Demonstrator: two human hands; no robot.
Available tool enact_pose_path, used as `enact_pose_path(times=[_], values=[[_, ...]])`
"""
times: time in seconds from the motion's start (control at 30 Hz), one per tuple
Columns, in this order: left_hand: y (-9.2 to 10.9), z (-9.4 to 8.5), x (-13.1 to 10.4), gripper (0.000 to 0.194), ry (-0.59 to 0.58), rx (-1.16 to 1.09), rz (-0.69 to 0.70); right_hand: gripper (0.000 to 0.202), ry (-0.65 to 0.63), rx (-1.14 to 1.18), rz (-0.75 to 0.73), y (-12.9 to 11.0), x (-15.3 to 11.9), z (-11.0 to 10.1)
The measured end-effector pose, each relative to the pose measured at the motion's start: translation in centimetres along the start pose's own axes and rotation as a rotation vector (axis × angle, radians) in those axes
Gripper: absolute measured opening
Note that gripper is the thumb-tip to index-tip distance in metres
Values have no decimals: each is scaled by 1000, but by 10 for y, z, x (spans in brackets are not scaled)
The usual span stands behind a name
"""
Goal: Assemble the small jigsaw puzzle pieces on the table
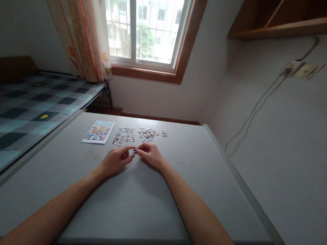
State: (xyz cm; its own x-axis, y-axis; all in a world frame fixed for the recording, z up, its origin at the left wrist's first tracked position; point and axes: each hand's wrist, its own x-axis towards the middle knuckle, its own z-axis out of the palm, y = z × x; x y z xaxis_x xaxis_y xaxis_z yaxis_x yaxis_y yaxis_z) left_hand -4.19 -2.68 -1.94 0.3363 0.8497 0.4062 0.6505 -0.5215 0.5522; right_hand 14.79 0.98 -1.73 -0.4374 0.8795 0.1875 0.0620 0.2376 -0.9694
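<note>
left hand (117, 159) pinches a small, indistinct piece (134, 151)

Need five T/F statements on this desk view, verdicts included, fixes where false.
1. Bare left hand and bare right hand meet at a small dark piece. True.
2. The colourful printed sheet lies right of the loose multicoloured jigsaw pieces. False: colourful printed sheet is left.
3. Jigsaw pieces lie on the checked mattress. False: on the pale grey table.
4. Thin pale cable hangs along the right wall. True.
5. Window is fully curtained. False: panes show.
</note>
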Motion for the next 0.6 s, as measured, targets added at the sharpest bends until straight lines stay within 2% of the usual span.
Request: enact_pose_path(times=[0.07,0.17,0.27,0.6], values=[[-1,0,0,32,57,12,-21,22,11,24,24,-1,0,0],[-2,1,0,22,113,30,-44,21,16,48,37,-1,0,0],[-4,0,1,17,108,46,-35,20,12,48,29,1,1,1],[-3,0,2,16,130,73,4,17,-6,-2,20,-1,-1,0]])
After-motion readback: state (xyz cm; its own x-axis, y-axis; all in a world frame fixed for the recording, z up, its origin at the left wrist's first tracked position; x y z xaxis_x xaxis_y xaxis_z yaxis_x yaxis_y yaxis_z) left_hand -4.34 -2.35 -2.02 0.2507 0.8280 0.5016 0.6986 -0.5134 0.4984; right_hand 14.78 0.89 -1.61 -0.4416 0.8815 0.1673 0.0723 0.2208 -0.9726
